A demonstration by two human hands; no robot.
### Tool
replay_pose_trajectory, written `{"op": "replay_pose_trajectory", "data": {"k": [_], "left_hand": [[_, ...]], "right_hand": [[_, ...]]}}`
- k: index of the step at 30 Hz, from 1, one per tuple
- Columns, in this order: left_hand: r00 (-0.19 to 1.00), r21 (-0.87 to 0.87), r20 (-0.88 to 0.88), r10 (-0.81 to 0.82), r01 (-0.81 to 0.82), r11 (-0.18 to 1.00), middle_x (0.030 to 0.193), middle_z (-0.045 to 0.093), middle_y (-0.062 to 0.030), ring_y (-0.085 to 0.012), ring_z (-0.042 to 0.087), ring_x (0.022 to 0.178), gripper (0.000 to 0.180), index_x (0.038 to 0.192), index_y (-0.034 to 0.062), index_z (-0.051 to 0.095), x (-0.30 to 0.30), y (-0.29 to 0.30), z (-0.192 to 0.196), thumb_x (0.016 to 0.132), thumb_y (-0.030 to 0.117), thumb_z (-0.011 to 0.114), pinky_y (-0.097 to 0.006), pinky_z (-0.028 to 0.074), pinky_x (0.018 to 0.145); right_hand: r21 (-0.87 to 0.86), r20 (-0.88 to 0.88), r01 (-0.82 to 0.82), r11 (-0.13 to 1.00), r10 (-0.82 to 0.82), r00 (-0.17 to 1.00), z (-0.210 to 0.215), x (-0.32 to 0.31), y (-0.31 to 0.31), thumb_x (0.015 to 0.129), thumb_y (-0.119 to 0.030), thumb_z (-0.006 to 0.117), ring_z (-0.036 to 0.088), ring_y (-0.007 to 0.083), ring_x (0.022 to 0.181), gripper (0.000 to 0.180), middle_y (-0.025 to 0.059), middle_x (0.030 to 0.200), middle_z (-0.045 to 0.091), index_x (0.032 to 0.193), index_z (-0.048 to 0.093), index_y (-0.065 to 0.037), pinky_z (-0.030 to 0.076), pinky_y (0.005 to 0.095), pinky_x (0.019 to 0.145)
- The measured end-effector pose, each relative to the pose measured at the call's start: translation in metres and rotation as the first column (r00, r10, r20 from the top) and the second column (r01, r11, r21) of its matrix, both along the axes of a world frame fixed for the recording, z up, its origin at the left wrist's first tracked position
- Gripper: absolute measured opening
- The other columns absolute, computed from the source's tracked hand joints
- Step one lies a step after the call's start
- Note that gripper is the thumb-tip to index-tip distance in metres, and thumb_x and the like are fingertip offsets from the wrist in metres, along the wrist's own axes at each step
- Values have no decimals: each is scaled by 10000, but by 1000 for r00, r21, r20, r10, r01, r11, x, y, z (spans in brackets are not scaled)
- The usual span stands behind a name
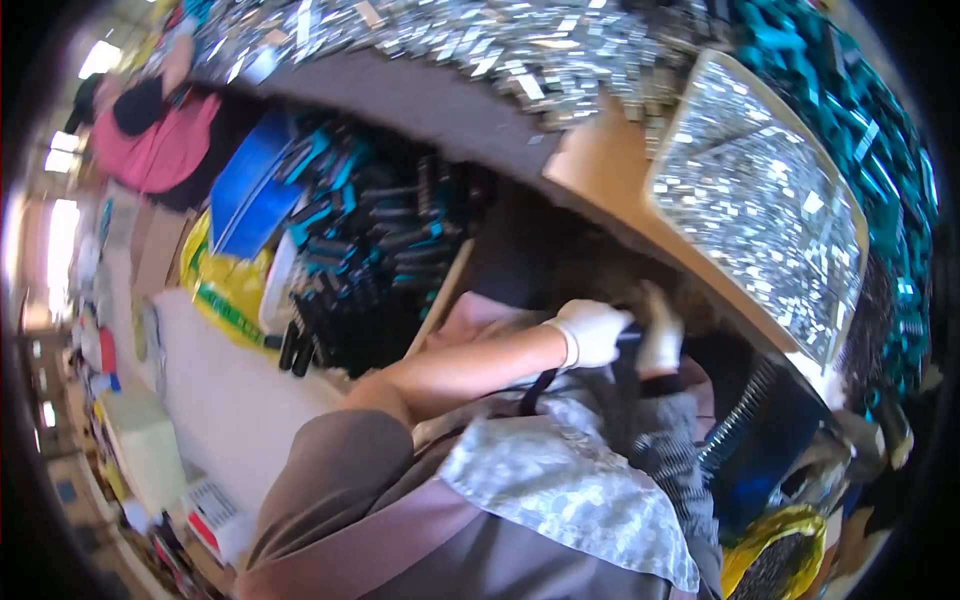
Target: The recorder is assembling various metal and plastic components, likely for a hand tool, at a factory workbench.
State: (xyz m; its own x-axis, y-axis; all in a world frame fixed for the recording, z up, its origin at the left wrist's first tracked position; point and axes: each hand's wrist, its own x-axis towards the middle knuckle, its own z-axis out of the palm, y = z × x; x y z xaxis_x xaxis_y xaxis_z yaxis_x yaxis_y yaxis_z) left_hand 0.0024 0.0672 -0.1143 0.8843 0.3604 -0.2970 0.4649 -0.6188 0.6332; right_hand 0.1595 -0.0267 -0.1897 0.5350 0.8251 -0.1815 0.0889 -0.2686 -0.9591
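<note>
My left hand [588, 334], in a white glove, is closed with its fist toward the right. A small dark piece [629, 338] sticks out beside its knuckles; its kind cannot be made out. Close by on the right is my right hand [660, 335], also in a pale glove, its fingers smeared by motion. Both hands are over my lap, in front of a patterned grey-white apron [560, 480]. To the left, many black and teal handle-shaped plastic parts [385, 215] lie heaped in a bin.
Small shiny metal pieces [430, 40] cover the far bench; more fill a cardboard-edged tray [655, 190] at the right. Teal parts [885, 200] are piled beyond it. A blue bin [252, 185] and a yellow bag [232, 285] stand left. Another person in pink [165, 145] works at far left.
</note>
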Motion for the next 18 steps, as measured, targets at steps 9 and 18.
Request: {"op": "replay_pose_trajectory", "data": {"k": [9,18], "left_hand": [[718,84,356,598,-662,745,1109,746,-95,-174,712,984,501,1277,67,682,-274,50,255,793,147,781,-319,551,896],[366,643,177,914,-746,174,943,714,-206,-323,707,881,452,1146,42,700,-414,68,236,821,356,722,-424,530,808]], "right_hand": [[-68,-741,65,996,-94,665,-49,60,-58,1033,-372,524,402,376,1406,553,223,1530,427,1471,483,-37,314,532,1175],[-170,-689,9,985,-125,714,-32,38,-50,982,-352,638,605,254,1035,425,113,1174,657,1297,634,-67,490,442,967]]}}
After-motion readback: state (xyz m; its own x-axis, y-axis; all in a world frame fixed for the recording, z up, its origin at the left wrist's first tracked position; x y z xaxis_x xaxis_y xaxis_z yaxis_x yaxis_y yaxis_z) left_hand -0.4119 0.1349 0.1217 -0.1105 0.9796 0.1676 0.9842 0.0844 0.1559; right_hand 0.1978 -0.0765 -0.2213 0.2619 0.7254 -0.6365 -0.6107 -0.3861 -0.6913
